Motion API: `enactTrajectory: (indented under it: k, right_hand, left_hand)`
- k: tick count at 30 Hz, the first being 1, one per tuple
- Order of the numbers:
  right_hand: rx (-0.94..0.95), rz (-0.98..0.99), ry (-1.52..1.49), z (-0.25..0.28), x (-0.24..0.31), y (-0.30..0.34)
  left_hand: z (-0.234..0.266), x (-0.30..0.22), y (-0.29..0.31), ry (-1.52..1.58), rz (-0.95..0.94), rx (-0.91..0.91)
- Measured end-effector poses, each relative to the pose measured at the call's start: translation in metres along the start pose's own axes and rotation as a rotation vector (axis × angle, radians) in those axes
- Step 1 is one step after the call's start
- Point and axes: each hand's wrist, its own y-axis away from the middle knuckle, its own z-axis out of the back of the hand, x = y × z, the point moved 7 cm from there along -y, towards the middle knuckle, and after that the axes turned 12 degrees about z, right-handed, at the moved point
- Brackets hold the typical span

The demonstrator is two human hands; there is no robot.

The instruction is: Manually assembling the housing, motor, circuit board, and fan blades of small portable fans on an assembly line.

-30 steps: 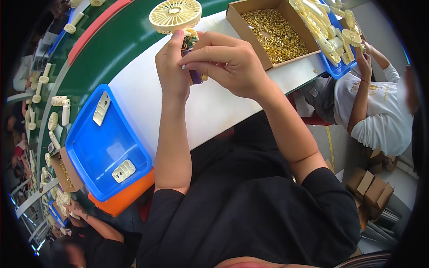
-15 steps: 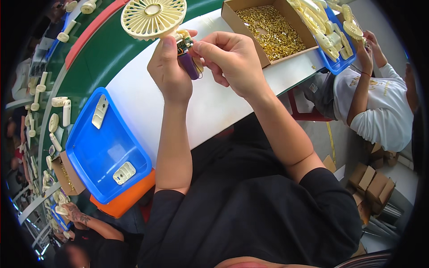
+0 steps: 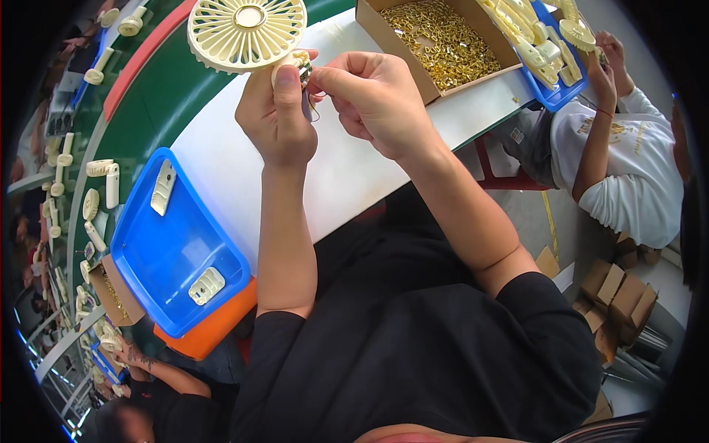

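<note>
My left hand [image 3: 277, 114] is closed around the neck of a cream handheld fan [image 3: 247, 33], its round slatted head up above the fingers. Below the head, a small circuit board [image 3: 304, 71] shows between my hands, with a thin wire [image 3: 316, 111] looping down. My right hand [image 3: 380, 100] pinches at the edge of the board; whatever lies between its fingertips is too small to make out. Most of the fan's lower part is hidden by my left hand.
On the left, a blue tray [image 3: 177, 244] holds two cream shell pieces [image 3: 163, 188]. A cardboard box [image 3: 413, 85] of small gold metal parts stands beyond my right hand. Another blue tray [image 3: 550, 96] of cream parts is near a co-worker [image 3: 628, 162] in white.
The fan has turned and shifted slightly left in my left hand, so the board is edge-on and the purple battery cylinder is mostly hidden. My right hand has followed left.
</note>
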Motion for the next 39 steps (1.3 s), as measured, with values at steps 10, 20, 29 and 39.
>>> enactTrajectory:
  k: [10, 20, 29, 39]
  right_hand:
    - [0.047, -0.059, -0.054, -0.004, 0.003, -0.003]
    - [0.145, -0.024, 0.032, -0.004, 0.004, -0.007]
    - [0.165, -0.120, 0.078, 0.003, 0.007, -0.018]
    - [0.185, -0.049, 0.341, 0.072, 0.023, 0.025]
  left_hand:
    - [0.004, 0.001, -0.003, -0.019, -0.085, -0.026]
    - [0.006, 0.003, 0.000, -0.045, -0.068, -0.029]
    - [0.001, 0.012, -0.007, 0.041, -0.015, -0.037]
    - [0.024, 0.042, 0.012, 0.317, 0.531, -0.046]
